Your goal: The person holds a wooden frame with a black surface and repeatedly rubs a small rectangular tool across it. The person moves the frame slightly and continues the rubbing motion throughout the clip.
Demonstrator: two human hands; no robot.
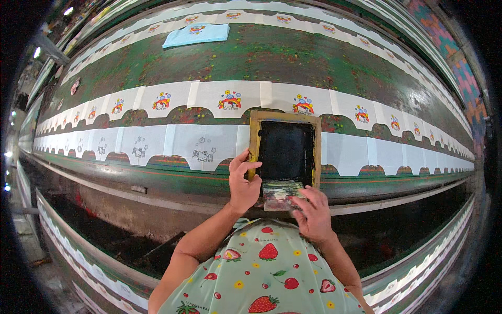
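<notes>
A rectangular printing screen (pixel 285 141) with a dark mesh and yellow-stained wooden frame lies over the nearer row of pale fabric panels (pixel 345 146). My left hand (pixel 246 183) grips the frame's left edge, index finger curled over it. Across the screen's near end is a flat, paint-streaked squeegee (pixel 277 196), held at its right side by my right hand (pixel 312 212), fingers bent. Panels left of the screen carry grey cartoon outlines (pixel 203 150); those right of it show no print. The part of the panel beneath the screen is hidden.
Behind runs a row of panels with colourful cartoon prints (pixel 228 100). A folded light-blue printed fabric piece (pixel 196 39) lies on the paint-speckled green table (pixel 282 55), with further rows beyond. Dark gaps and more panel rows flank my body below the table edge (pixel 376 204).
</notes>
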